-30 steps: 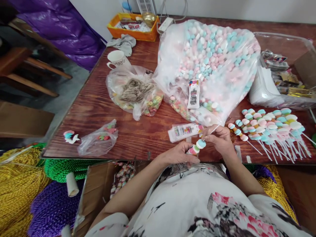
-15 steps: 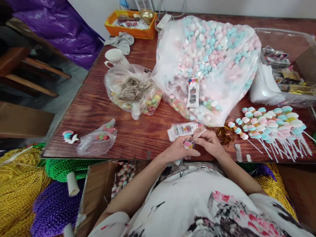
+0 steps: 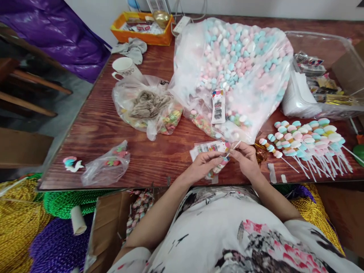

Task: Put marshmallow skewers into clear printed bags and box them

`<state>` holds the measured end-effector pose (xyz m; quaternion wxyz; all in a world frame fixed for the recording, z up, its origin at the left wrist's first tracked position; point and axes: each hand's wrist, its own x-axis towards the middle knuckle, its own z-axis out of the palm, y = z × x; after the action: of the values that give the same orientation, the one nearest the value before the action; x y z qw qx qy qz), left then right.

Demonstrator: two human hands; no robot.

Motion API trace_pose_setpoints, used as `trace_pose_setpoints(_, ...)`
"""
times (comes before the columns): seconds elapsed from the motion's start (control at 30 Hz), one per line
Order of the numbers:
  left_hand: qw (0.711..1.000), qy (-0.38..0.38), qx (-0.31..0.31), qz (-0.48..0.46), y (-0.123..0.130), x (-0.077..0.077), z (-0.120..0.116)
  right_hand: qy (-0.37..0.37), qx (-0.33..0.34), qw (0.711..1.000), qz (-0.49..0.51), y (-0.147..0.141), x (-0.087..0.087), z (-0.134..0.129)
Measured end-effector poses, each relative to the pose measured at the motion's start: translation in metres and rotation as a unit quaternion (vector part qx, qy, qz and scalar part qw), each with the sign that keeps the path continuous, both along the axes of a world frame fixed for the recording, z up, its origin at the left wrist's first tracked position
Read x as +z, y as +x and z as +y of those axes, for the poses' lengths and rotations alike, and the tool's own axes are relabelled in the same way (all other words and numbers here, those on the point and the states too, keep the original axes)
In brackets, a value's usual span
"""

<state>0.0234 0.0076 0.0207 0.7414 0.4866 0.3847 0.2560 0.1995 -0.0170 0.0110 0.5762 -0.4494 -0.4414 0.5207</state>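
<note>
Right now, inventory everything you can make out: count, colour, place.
candy stick: 1, multicoloured, between hands
skewers: many, pastel, table right
big bag: 1, translucent, table centre
smaller bags: 2, translucent, table left
cloths: 2, grey/brown, table left
mug: 1, white, back left
tray: 1, orange, back left
tub: 1, clear, back right
strands: many, gold/green/purple, below table
table: 1, reddish-brown, centre
left hand: 1, bare, front centre
right hand: 1, bare, front centre

1 orange tray (image 3: 142,38) contains 1 brass-coloured bowl (image 3: 161,18). Right of tray: 1 power strip (image 3: 182,25). Front of tray: 1 grey cloth (image 3: 133,50), then 1 white mug (image 3: 125,68).
</note>
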Motion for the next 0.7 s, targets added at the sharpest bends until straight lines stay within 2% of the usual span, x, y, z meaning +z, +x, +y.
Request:
trace_pose_setpoints(0.1,0.998,-0.028,0.055,0.0,0.001,-0.008,-0.002,0.008,0.027,0.999,-0.022,0.003,0.005,0.001)
trace_pose_setpoints(0.2,0.994,-0.031,0.107,-0.013,0.007,-0.012,-0.006,0.035,0.002,0.999,-0.041,0.003,0.011,0.002)
trace_pose_setpoints(0.3,0.99,0.016,0.135,-0.029,0.012,-0.011,-0.009,0.091,0.005,0.989,-0.112,-0.001,0.017,0.003)
trace_pose_setpoints(0.43,0.973,0.068,0.203,-0.085,0.016,-0.006,-0.012,0.172,0.017,0.96,-0.221,-0.01,0.02,0.003)
trace_pose_setpoints(0.5,0.961,0.047,0.248,-0.11,0.015,-0.002,-0.012,0.162,0.016,0.961,-0.224,-0.01,0.017,0.003)
trace_pose_setpoints(0.6,0.944,0.007,0.306,-0.12,0.013,0.006,-0.009,0.106,-0.017,0.985,-0.138,-0.007,0.008,-0.001)
trace_pose_setpoints(0.7,0.937,0.01,0.327,-0.12,0.013,0.01,-0.007,0.071,-0.021,0.992,-0.106,-0.012,0.0,-0.007)
